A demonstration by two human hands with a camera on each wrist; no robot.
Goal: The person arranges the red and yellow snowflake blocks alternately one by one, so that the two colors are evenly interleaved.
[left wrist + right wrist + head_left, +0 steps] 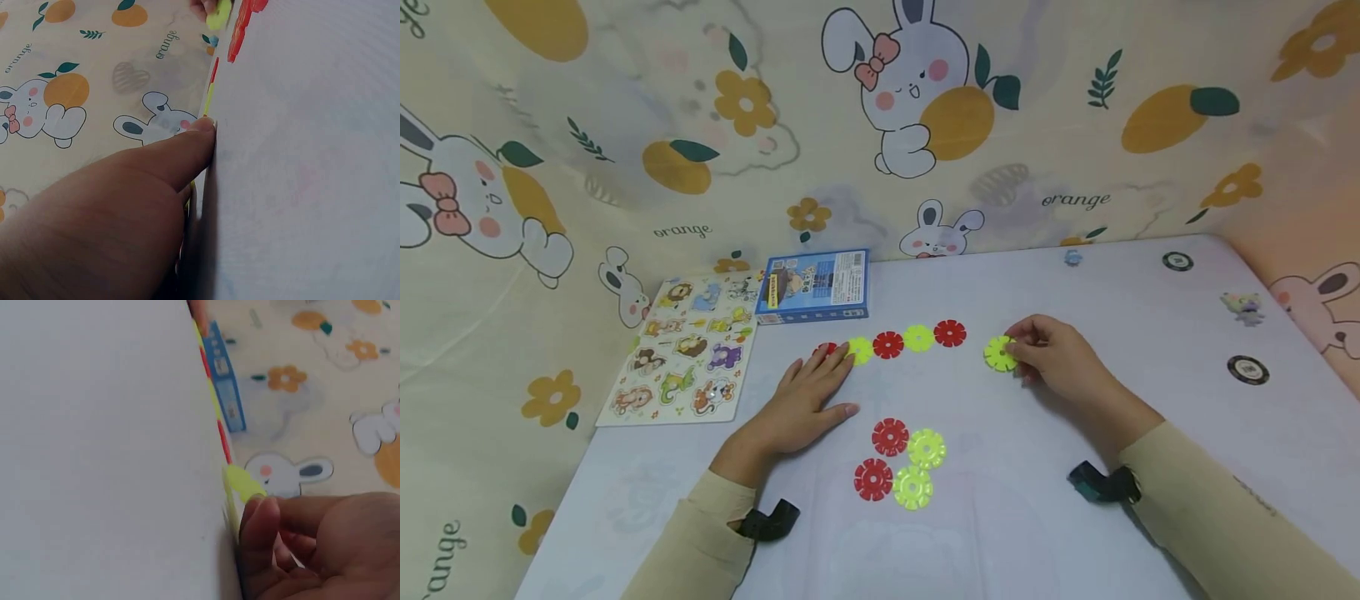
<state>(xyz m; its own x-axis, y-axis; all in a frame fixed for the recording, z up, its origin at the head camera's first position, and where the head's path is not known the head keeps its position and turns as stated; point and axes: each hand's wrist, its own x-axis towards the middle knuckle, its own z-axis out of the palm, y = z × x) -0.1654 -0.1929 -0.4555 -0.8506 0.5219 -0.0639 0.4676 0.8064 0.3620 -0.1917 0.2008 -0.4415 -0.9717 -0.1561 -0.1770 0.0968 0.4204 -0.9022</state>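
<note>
My right hand point(1067, 362) pinches a yellow notched plastic disc point(997, 354) between thumb and fingers, close over the table to the right of a row of discs. In the right wrist view, the thumb and fingertips hold the edge of this yellow disc point(242, 481), which is tilted up. The row alternates red and yellow, ending at the right in a red disc point(951, 333). My left hand point(801, 408) lies with straight fingers on the row's left end, partly covering a red disc point(824, 350) and a yellow disc point(862, 352).
Nearer me lie two red discs point(872, 479) and two yellow discs point(927, 448). At the back left are a blue box point(812, 287) and an animal picture board point(681, 350). Round black pieces point(1248, 369) and small figures point(1242, 305) lie on the right.
</note>
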